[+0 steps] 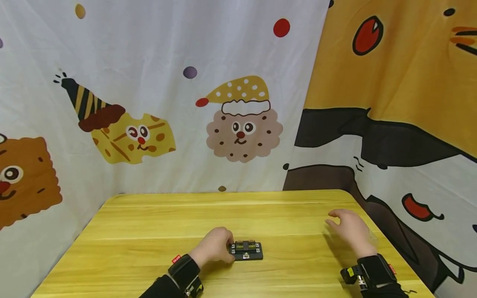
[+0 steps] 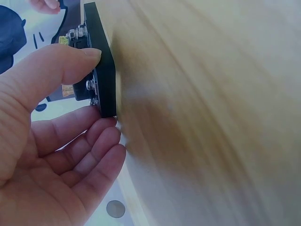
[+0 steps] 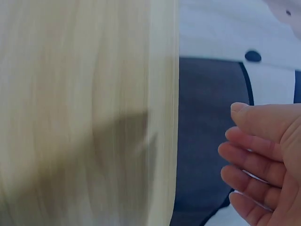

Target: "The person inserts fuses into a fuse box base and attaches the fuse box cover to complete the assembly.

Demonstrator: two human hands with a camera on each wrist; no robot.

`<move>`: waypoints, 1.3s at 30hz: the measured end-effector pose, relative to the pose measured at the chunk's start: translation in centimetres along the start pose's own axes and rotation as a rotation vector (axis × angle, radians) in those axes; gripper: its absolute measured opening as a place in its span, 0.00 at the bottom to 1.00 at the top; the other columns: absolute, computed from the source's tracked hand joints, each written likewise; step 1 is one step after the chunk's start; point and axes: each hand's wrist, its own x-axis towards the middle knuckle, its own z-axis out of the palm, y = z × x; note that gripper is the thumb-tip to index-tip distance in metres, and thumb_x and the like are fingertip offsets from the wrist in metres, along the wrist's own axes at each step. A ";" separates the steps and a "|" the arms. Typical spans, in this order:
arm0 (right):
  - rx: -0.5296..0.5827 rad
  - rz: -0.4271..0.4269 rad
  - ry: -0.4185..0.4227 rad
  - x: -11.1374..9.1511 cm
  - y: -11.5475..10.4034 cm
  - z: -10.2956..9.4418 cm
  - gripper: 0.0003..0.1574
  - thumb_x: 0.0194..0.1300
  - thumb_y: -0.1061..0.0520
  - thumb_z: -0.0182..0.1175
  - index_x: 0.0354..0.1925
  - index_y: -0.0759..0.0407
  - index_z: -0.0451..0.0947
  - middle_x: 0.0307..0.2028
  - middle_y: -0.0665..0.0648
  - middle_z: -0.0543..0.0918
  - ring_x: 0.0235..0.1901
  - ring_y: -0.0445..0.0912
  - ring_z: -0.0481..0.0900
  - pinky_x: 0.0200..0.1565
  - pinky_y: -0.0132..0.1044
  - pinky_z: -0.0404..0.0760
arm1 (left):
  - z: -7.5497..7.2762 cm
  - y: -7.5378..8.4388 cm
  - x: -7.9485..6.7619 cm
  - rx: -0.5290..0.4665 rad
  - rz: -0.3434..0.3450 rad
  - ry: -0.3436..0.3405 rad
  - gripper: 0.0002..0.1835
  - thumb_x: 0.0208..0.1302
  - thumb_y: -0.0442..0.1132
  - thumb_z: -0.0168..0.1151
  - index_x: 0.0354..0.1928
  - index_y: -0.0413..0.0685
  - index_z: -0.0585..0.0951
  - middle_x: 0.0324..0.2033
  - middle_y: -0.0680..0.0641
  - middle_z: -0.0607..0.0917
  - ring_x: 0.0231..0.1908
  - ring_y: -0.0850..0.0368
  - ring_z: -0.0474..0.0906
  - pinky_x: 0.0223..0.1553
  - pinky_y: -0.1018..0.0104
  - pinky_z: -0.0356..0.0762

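Note:
A small black rectangular base (image 1: 249,256) carries a raised black block, silver screws and brass-coloured pieces. It sits on the wooden table, just right of my left hand (image 1: 214,246). That hand grips the base at its left end. In the left wrist view, the thumb (image 2: 70,61) presses along the side of the base (image 2: 104,70), while curled fingers meet its end near the tabletop. Far to the right, my right hand (image 1: 350,231) hovers over the table with nothing in it. Its fingers (image 3: 249,162) are loosely bent, with the thumb apart from them.
The yellow wood-grain table (image 1: 167,217) reaches back to a white cartoon-printed curtain (image 1: 160,54). On the right, another printed cloth (image 1: 402,78) hangs along the table's side. The right hand casts a shadow near the right edge.

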 end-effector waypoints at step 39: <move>-0.081 0.651 -0.339 -0.9 7.8 -2.3 0.40 0.63 0.38 0.62 0.43 0.77 0.72 0.31 0.69 0.73 0.31 0.61 0.73 0.31 0.55 0.73 | 0.2 -0.2 0.1 0.029 0.004 0.010 0.16 0.36 0.40 0.80 0.29 0.46 0.82 0.25 0.58 0.75 0.26 0.64 0.68 0.33 0.68 0.72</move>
